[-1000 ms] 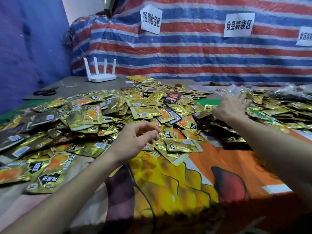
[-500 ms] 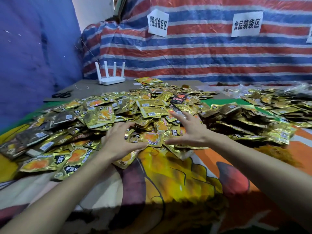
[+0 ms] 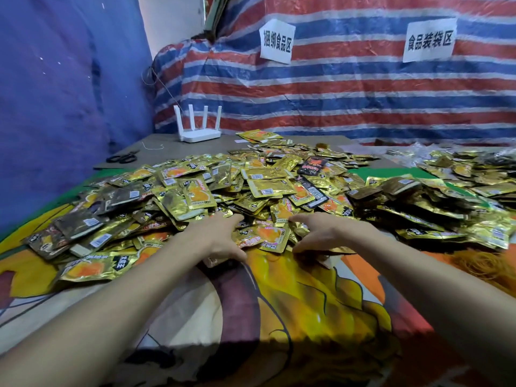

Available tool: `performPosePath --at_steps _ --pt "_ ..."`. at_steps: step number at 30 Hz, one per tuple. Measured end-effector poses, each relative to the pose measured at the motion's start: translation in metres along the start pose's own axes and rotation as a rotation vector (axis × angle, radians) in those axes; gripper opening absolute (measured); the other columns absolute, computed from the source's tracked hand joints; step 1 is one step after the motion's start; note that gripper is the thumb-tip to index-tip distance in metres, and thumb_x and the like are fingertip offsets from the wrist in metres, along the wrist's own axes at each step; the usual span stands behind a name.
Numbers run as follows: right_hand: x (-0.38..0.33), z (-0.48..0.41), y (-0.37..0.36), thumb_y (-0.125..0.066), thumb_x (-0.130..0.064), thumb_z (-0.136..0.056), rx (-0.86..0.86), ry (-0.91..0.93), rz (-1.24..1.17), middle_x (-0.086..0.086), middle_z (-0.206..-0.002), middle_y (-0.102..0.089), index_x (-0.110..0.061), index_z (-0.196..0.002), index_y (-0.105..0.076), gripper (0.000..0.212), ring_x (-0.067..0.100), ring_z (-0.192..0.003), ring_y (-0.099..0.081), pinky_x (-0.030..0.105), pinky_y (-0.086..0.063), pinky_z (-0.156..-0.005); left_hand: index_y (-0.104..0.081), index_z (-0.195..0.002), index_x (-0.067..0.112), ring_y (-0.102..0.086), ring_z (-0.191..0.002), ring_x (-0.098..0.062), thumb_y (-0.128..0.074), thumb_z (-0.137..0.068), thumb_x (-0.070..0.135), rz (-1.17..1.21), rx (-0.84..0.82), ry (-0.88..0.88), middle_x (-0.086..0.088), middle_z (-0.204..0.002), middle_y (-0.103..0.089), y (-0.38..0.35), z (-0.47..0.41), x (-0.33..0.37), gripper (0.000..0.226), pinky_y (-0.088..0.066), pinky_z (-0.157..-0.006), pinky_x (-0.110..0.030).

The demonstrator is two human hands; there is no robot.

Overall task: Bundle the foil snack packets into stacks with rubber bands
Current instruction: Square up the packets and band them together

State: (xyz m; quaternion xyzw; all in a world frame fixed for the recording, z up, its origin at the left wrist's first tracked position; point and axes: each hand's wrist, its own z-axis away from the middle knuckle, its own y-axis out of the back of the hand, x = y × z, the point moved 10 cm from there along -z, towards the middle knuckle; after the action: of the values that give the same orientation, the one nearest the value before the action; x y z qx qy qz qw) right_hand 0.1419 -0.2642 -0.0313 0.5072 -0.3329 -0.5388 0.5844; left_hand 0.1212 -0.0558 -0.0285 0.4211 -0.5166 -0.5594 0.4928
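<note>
Backdrop: striped tarpaulin (image 3: 363, 88) in red, blue and white, crinkled, carrying two paper signs (image 3: 276, 41); blue cloth (image 3: 69, 93) hangs at left.

Surface: bench (image 3: 167, 152), grey and bare at the far end, the near part under a printed cartoon cloth (image 3: 307, 303), soft and creased.

Principal item: foil snack packets (image 3: 251, 185), a loose heap across the middle of the bench. They are flat rectangular pouches in creased, reflective gold film. Many carry orange print and white barcode labels, and a few are black (image 3: 311, 166). Darker squared-up stacks (image 3: 391, 191) lie to the right of the heap.

Hands: left hand (image 3: 220, 238) and right hand (image 3: 326, 233) are both on the near edge of the heap. Their fingers are arched and they flank an orange-printed packet (image 3: 265, 236). It cannot be told whether either has closed on a packet.

Step, as judged: gathering loose packets for a stack; no band is in either hand.

Next move, as judged: draw several pouches together, turn them to face one way and square the edges. The slick film is likely to slide and fan out unless pinched firmly. A reach to the right for a band comes after that.

Supplies: orange tangle (image 3: 485, 265) at the right edge, probably the rubber bands, well apart from the hands.

Sundries: white router (image 3: 199, 134) with four upright aerials, of hard plastic; black scissors (image 3: 122, 157) at far left.
</note>
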Motion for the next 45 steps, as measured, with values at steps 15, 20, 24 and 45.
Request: performPosePath --at_steps 15,20,24,45 --pt "-0.029 0.016 0.004 -0.059 -0.022 -0.092 0.088 0.100 0.395 0.003 -0.095 -0.050 -0.014 -0.123 -0.052 0.033 0.021 -0.077 -0.051 0.035 -0.047 -0.058 -0.040 -0.145 0.020 -0.058 -0.106 -0.028 -0.072 -0.082 0.031 -0.343 -0.014 -0.461 -0.007 -0.121 -0.059 0.008 -0.031 0.082 0.072 -0.053 -0.079 -0.041" --pt "-0.031 0.016 0.005 -0.057 -0.014 -0.092 0.160 0.130 0.338 -0.003 -0.081 -0.037 -0.012 -0.121 -0.052 0.030 0.012 -0.066 -0.041 0.026 -0.032 -0.050 -0.037 -0.148 0.023 -0.059 -0.115 -0.029 -0.057 -0.092 0.022 -0.403 0.100 -0.505 -0.005 -0.133 -0.056 0.008 -0.030 0.083 0.060 -0.050 -0.087 -0.039" --pt "-0.024 0.020 0.015 -0.055 -0.005 -0.089 0.322 0.114 0.159 0.004 -0.083 -0.051 -0.010 -0.110 -0.057 0.021 0.023 -0.072 -0.054 0.032 -0.040 -0.051 -0.038 -0.148 0.027 -0.056 -0.121 -0.028 -0.052 -0.095 0.018 -0.259 0.171 -0.470 0.000 -0.140 -0.051 0.006 -0.033 0.076 0.055 -0.048 -0.086 -0.039" --pt "0.040 0.048 0.051 -0.085 -0.002 -0.063 0.710 0.003 -0.734 0.008 -0.110 -0.063 -0.020 -0.116 -0.059 0.062 0.022 -0.095 -0.062 0.035 -0.057 -0.068 -0.037 -0.151 0.026 -0.041 -0.134 -0.016 -0.088 -0.075 0.022 0.219 -0.167 -0.407 0.003 -0.152 -0.036 0.017 -0.024 0.043 0.091 -0.039 -0.101 -0.026"
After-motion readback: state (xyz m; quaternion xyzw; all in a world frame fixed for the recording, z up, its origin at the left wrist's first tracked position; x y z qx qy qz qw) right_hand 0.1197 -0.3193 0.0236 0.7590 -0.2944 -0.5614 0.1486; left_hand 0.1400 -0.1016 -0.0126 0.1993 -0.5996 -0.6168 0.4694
